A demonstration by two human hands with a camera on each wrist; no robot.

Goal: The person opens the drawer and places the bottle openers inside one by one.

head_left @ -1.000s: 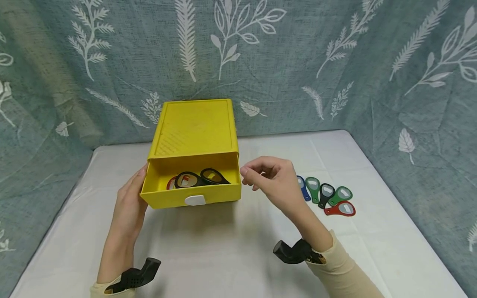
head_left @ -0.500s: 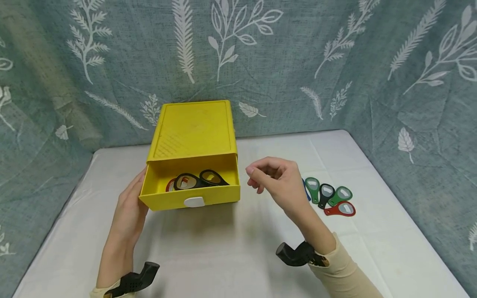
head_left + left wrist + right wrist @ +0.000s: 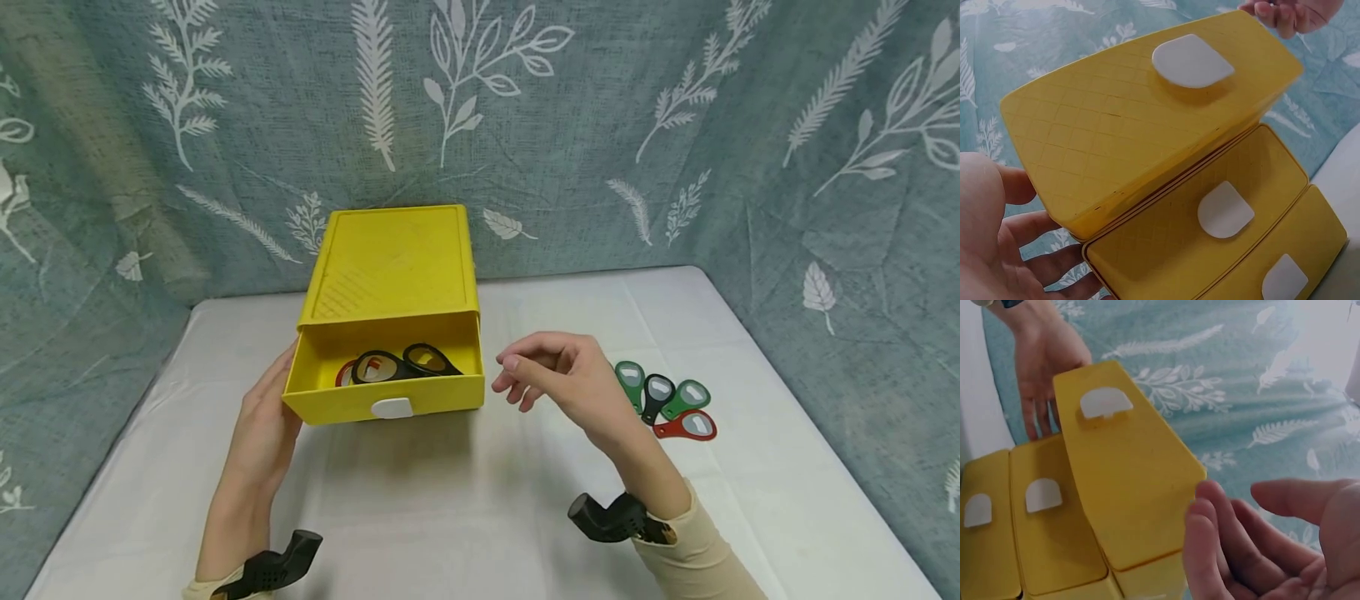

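The top drawer point(image 3: 442, 398) of a yellow drawer box point(image 3: 397, 258) is pulled out toward me. Inside lie two black-rimmed bottle openers point(image 3: 408, 367) and a partly covered red one point(image 3: 343, 373). My left hand point(image 3: 258, 437) rests along the box's left side; in the left wrist view its fingers point(image 3: 1032, 228) spread beside the drawer edge. To the right of the drawer, my right hand point(image 3: 570, 379) hovers with nothing in it. Its fingers bend loosely, and the thumb stands apart from them in the right wrist view. The drawer front carries a white tab handle point(image 3: 392, 407).
Right of my right hand, two green bottle openers, a black one point(image 3: 657, 397) and a red one point(image 3: 687, 425) lie bunched on the white tablecloth point(image 3: 450, 517). Two closed drawers point(image 3: 1166, 244) sit below the pulled-out one. A patterned green-blue curtain point(image 3: 540, 167) surrounds the table.
My right hand has drawn away from the drawer, to the right and slightly toward me, its fingers loosening. It now covers the blue bottle opener. The left hand stays at the box.
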